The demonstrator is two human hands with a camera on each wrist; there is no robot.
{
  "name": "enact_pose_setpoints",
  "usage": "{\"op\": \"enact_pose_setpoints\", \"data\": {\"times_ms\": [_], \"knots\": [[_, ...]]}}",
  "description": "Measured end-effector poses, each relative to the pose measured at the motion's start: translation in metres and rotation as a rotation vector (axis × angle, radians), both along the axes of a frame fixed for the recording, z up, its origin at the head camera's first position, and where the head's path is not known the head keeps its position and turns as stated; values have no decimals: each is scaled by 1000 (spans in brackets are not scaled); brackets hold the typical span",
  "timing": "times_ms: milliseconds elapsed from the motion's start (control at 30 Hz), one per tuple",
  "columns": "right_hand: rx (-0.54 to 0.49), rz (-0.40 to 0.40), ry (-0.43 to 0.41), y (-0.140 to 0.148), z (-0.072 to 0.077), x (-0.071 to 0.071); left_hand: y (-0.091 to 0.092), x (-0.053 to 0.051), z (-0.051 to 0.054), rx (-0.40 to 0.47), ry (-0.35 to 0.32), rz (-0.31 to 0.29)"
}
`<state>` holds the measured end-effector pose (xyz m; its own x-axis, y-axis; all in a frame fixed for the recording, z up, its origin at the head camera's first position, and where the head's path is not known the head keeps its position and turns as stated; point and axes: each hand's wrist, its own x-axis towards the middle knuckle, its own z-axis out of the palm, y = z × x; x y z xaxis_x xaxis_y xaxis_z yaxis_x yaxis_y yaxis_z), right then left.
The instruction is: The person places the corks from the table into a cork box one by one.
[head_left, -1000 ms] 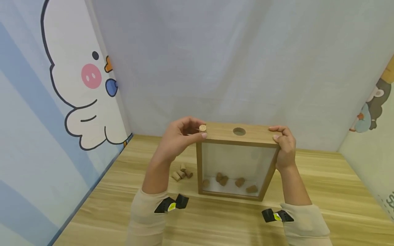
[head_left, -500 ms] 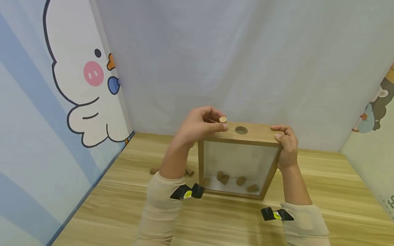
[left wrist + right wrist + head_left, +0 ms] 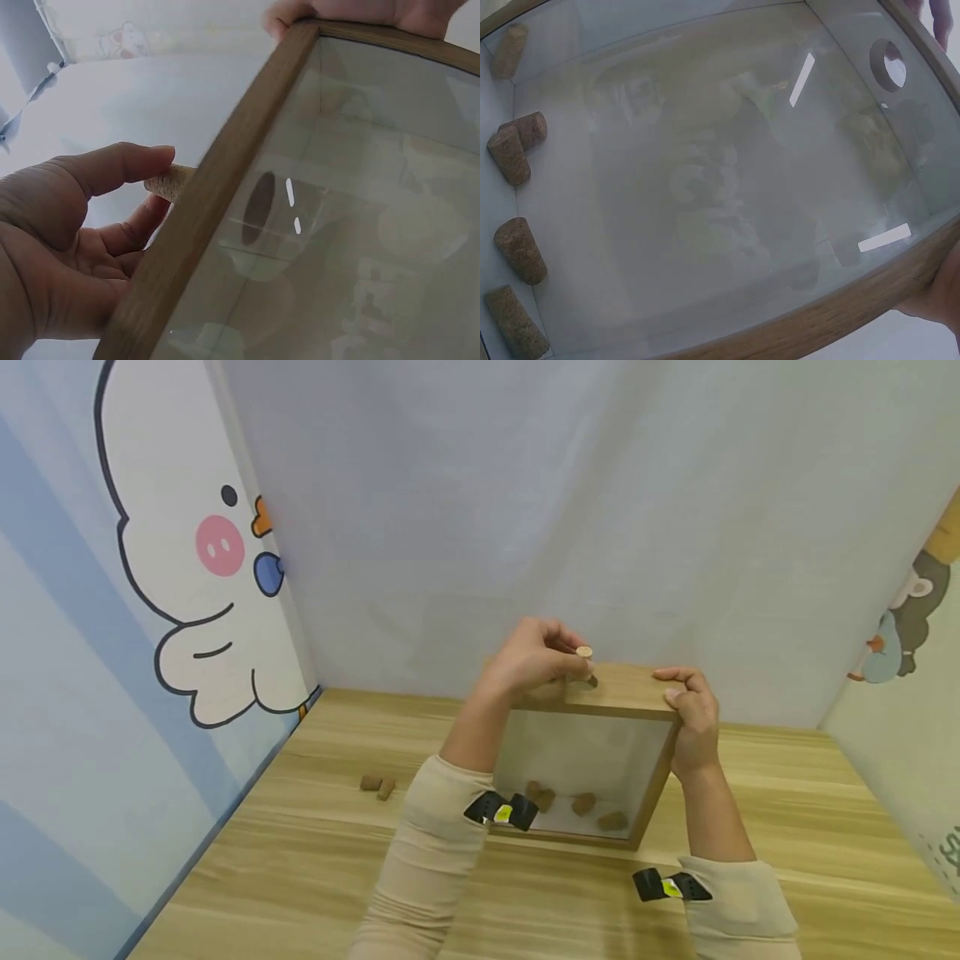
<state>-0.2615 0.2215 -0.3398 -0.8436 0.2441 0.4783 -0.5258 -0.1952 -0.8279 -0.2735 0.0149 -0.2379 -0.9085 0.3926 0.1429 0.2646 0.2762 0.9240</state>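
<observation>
My left hand [image 3: 534, 662] pinches a cork [image 3: 584, 652] between thumb and fingers, upright over the round hole [image 3: 879, 66] in the top of a wooden box [image 3: 633, 683] with a clear front. That hand partly covers the hole in the head view. In the left wrist view the cork [image 3: 168, 182] is close to the box's top edge; whether it touches the hole's rim I cannot tell. My right hand [image 3: 695, 727] grips the box's upper right corner, with its fingers and thumb on the top. Several corks [image 3: 520, 250] lie inside on the box floor.
Loose corks [image 3: 371, 783] lie on the wood-grain table [image 3: 300, 852] left of the box; my left forearm may hide others. A pale curtain [image 3: 465, 527] hangs close behind the box, and printed cloth walls [image 3: 172, 568] stand at both sides.
Carrying the cork, my left hand has moved right along the box top, from its left end to over the hole. My right hand keeps its grip on the corner.
</observation>
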Motion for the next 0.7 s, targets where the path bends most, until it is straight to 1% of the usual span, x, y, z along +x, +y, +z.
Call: {"op": "enact_pose_setpoints", "data": {"times_ms": [167,267,400,533,600,700], "knots": [[13,-5,2,-1,1,1,1,-5,-2,-34,-22,11],[13,-12,10,-1,2,1,0,-6,0,-57,-22,9],[18,-11,14,-2,2,0,-1,-7,4,-82,-26,-16],[25,-12,4,-2,2,0,-2,-5,5,-95,-32,-20],[24,-11,1,-2,3,1,-2,-3,5,-87,-30,-24],[25,-16,-3,-2,3,3,-7,2,4,-55,-7,-59]]}}
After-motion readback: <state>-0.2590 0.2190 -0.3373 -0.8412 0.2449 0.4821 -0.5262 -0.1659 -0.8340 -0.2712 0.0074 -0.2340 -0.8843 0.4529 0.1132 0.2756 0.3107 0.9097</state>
